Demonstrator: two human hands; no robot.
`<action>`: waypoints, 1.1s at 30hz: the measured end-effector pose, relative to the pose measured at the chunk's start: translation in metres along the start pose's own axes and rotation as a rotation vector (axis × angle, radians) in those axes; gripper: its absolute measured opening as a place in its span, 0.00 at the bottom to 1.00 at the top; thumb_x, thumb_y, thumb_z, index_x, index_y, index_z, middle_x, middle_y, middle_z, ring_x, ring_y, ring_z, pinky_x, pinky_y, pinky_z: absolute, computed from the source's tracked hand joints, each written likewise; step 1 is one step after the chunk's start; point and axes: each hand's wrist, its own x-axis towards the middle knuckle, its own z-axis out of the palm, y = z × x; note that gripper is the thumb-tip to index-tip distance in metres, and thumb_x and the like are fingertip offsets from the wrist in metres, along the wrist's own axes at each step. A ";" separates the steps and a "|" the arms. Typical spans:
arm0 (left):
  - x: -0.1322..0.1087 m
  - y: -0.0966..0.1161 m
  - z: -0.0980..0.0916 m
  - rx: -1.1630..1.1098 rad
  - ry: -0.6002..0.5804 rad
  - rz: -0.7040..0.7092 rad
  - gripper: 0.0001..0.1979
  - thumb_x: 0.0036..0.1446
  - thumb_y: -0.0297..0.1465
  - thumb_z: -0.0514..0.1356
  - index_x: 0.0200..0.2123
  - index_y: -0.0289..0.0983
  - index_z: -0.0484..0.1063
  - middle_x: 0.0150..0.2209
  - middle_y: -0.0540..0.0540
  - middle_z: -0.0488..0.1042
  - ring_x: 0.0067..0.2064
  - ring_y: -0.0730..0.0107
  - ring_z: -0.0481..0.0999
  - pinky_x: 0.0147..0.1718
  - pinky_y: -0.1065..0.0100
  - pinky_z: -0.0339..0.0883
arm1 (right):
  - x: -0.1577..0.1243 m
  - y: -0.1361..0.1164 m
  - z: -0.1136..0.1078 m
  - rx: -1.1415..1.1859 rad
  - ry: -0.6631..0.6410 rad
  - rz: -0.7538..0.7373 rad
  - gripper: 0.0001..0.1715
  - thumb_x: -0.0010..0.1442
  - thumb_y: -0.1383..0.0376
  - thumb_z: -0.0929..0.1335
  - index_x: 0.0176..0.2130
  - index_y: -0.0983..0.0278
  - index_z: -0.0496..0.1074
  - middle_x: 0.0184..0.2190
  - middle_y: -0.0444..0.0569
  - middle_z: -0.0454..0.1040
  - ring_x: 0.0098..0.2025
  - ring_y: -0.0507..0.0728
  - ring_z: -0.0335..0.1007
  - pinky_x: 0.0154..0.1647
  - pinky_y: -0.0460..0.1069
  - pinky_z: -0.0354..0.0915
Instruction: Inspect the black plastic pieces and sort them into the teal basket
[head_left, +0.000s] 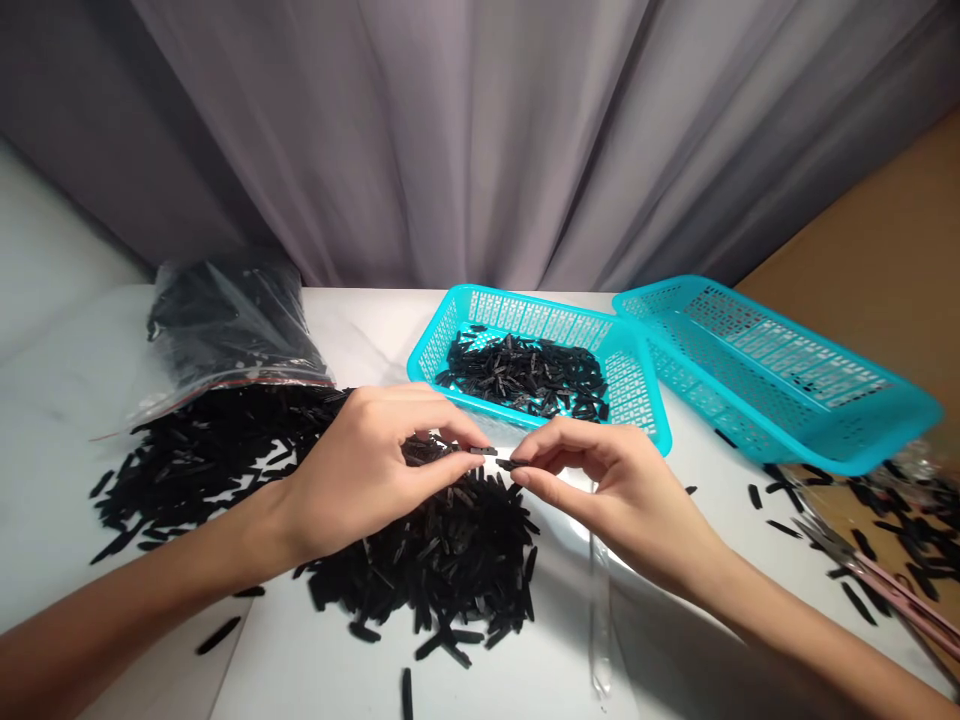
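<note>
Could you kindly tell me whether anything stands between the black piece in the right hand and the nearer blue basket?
Nothing visible does. The black piece in the right hand sits just before the blue basket's low near rim. The other black piece, in the left hand, lies beside it, not between.

A white marble-look table [352,325] is carrying the whole scene, with a sprawling heap of black plastic pieces [442,575] spreading across its middle and a clear zip bag [232,335] slumping just behind it. Over at the back, a turquoise plastic basket [525,355] is sitting right beside a second turquoise basket [772,385].
</note>
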 end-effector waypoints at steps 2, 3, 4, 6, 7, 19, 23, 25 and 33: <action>0.001 0.001 0.000 -0.010 0.013 -0.006 0.06 0.55 0.22 0.68 0.34 0.39 0.81 0.32 0.55 0.82 0.34 0.78 0.79 0.37 0.76 0.70 | 0.000 0.000 0.000 -0.024 -0.034 -0.001 0.02 0.60 0.67 0.72 0.34 0.64 0.77 0.29 0.44 0.80 0.30 0.51 0.74 0.33 0.44 0.68; 0.001 0.001 0.000 -0.018 0.017 -0.009 0.05 0.55 0.22 0.68 0.33 0.39 0.81 0.32 0.55 0.82 0.34 0.78 0.79 0.37 0.76 0.70 | 0.000 0.000 0.000 -0.028 -0.052 -0.004 0.02 0.60 0.68 0.72 0.34 0.64 0.77 0.29 0.44 0.80 0.30 0.50 0.74 0.33 0.44 0.68; 0.001 0.001 0.000 -0.027 0.017 -0.010 0.05 0.54 0.23 0.69 0.33 0.38 0.81 0.31 0.55 0.82 0.34 0.78 0.79 0.37 0.76 0.70 | 0.000 0.000 0.001 -0.027 -0.067 -0.012 0.02 0.60 0.68 0.72 0.34 0.64 0.77 0.28 0.43 0.80 0.30 0.50 0.74 0.33 0.44 0.68; 0.001 0.002 0.001 -0.048 0.021 -0.006 0.04 0.54 0.24 0.70 0.32 0.38 0.81 0.31 0.55 0.81 0.33 0.79 0.79 0.37 0.76 0.70 | -0.001 0.000 0.003 -0.013 -0.081 -0.033 0.02 0.60 0.68 0.72 0.34 0.64 0.77 0.28 0.43 0.79 0.29 0.49 0.74 0.33 0.43 0.68; 0.001 0.002 0.001 -0.059 0.021 -0.002 0.03 0.54 0.25 0.70 0.32 0.38 0.81 0.30 0.55 0.81 0.33 0.79 0.79 0.36 0.76 0.70 | -0.002 -0.001 0.004 -0.004 -0.080 -0.046 0.02 0.61 0.67 0.72 0.34 0.63 0.77 0.28 0.43 0.79 0.29 0.49 0.74 0.33 0.43 0.68; -0.001 0.000 0.000 -0.072 0.045 0.064 0.04 0.52 0.29 0.72 0.31 0.37 0.81 0.30 0.53 0.82 0.32 0.75 0.78 0.36 0.72 0.70 | -0.010 -0.005 0.001 -0.169 0.051 -0.204 0.02 0.62 0.68 0.72 0.38 0.61 0.77 0.28 0.41 0.80 0.28 0.48 0.74 0.28 0.42 0.66; 0.000 -0.003 0.001 -0.027 0.066 0.157 0.04 0.53 0.29 0.72 0.30 0.37 0.80 0.28 0.52 0.81 0.31 0.74 0.77 0.35 0.71 0.70 | -0.011 -0.006 0.000 -0.193 0.071 -0.246 0.02 0.62 0.69 0.72 0.37 0.61 0.77 0.29 0.41 0.80 0.28 0.48 0.74 0.29 0.42 0.67; 0.000 -0.004 0.001 -0.013 0.077 0.201 0.04 0.54 0.29 0.71 0.30 0.36 0.79 0.28 0.52 0.81 0.30 0.74 0.77 0.34 0.70 0.70 | -0.011 -0.007 0.000 -0.206 0.072 -0.257 0.02 0.62 0.69 0.72 0.37 0.61 0.77 0.29 0.42 0.80 0.28 0.49 0.74 0.30 0.43 0.68; -0.002 -0.004 0.001 -0.030 0.071 0.265 0.04 0.55 0.30 0.71 0.32 0.40 0.79 0.28 0.51 0.81 0.30 0.71 0.78 0.34 0.69 0.72 | -0.011 -0.011 -0.003 -0.228 0.096 -0.301 0.03 0.61 0.70 0.72 0.37 0.62 0.76 0.29 0.42 0.80 0.28 0.49 0.74 0.31 0.44 0.68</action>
